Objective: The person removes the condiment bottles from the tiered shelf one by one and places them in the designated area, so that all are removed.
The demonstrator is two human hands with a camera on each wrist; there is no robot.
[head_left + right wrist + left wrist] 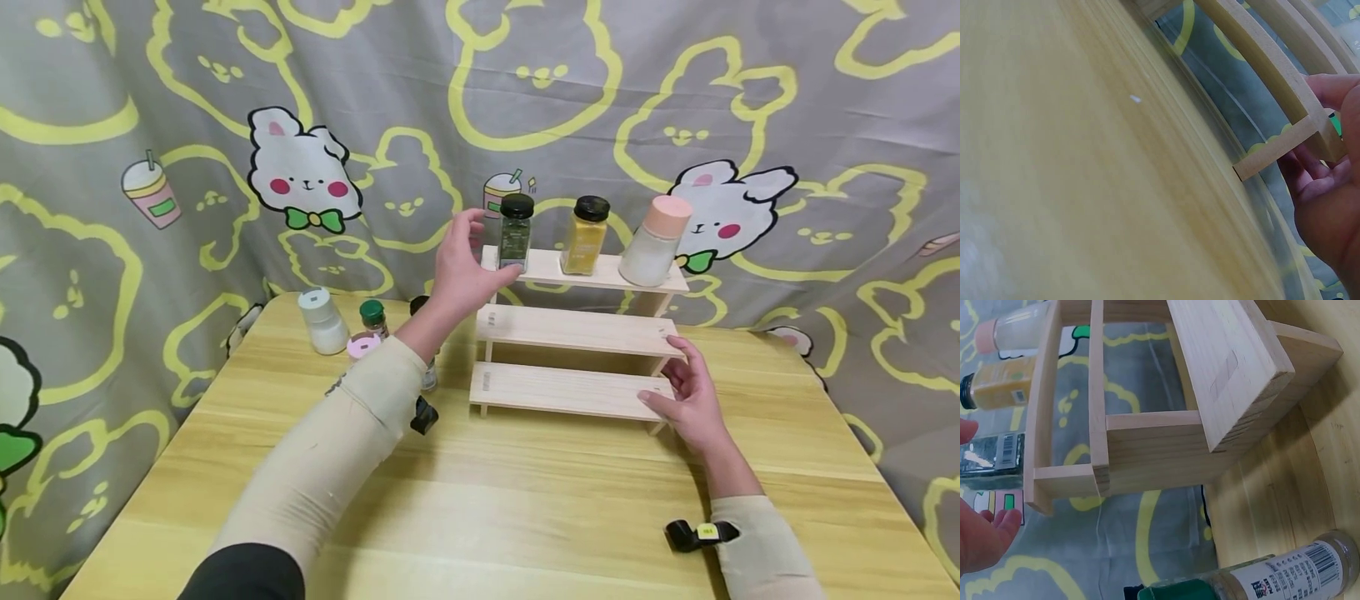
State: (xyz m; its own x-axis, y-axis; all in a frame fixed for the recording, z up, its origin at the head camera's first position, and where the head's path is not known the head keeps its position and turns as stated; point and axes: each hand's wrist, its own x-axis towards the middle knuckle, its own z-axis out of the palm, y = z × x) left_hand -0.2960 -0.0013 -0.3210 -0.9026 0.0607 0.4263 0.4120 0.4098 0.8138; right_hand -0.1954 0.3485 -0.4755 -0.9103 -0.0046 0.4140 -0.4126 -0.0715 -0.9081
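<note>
A three-tier wooden shelf (573, 327) stands on the table. On its top tier are a black-capped glass jar of dried green herbs (514, 237), a black-capped jar of yellow powder (584, 243) and a pink-capped shaker of white grains (654, 248). My left hand (467, 271) is beside the herb jar at the tier's left end, thumb and fingers spread around it. In the left wrist view, a gap shows between the fingers and the herb jar (991, 460). My right hand (693, 400) grips the right end of the lower tiers, its thumb on the bottom board.
Left of the shelf stand a white-capped shaker (324, 325), a green-capped bottle (372, 316), a pink-lidded container (363, 344) and a black-capped bottle (429, 377), partly behind my left forearm. A patterned curtain (405, 83) hangs behind the wooden table (525, 500).
</note>
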